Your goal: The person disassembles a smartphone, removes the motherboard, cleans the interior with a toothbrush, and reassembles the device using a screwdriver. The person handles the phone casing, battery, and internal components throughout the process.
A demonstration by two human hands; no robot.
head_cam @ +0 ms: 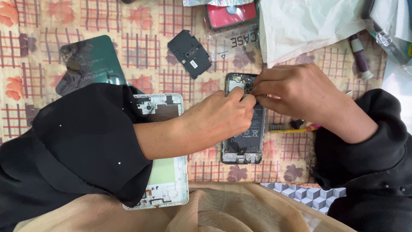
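Both your hands are pinched in tight over the top end of the opened phone [243, 144], fingertips almost meeting. Your left hand [219, 118] comes in from the lower left with thumb and forefinger closed together near the camera area, and your right hand [300, 92] curls over from the right, fingers bunched at the same spot. Can't honestly tell whether either one has a tiny part or just presses on the phone itself, it's too small and your fingers cover it.

That phone lies face down with its back off, battery and lower board showing, roughly in the middle of the checked floral cloth [43, 25]. Just right of it, near your right wrist, there's a small brush with a yellow handle [292, 128]. Above and left of the phone sits a black inner cover plate [189, 53], well apart from it. Under your left sleeve there's a white tablet shell [169, 172] lying open side up, and further up left a dark green box [92, 64]. Along the top edge you've got a red phone case in a clear packet [231, 19], a white plastic bag [309, 23], and a purple-handled screwdriver [359, 56] off to the right.
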